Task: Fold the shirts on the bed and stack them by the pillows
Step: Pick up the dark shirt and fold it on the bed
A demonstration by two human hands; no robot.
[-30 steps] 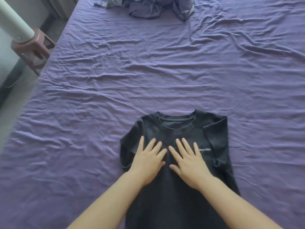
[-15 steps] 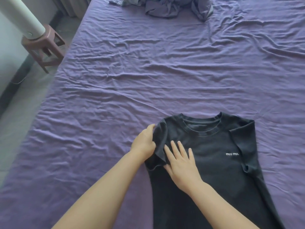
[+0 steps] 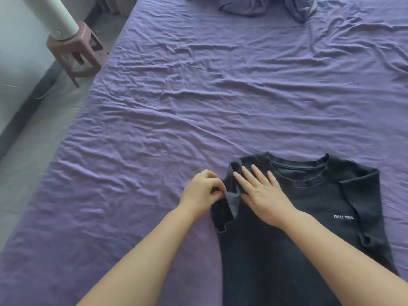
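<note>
Left hand [image 3: 202,191] now pinches sleeve [image 3: 229,200] — right hand [image 3: 260,193] flattening shirt [image 3: 309,217].

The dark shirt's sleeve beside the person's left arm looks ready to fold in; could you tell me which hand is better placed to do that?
Left. The left hand already pinches that sleeve's edge on the dark shirt, while the right hand lies flat on the chest, well placed to pin the fabric as the sleeve probably folds over.

A pinkish-brown stool [image 3: 75,50] is seen on the grey floor [image 3: 37,133] at the upper left. A white cylinder [image 3: 51,17] is set on it. A pale wall [image 3: 15,62] is seen behind.
</note>
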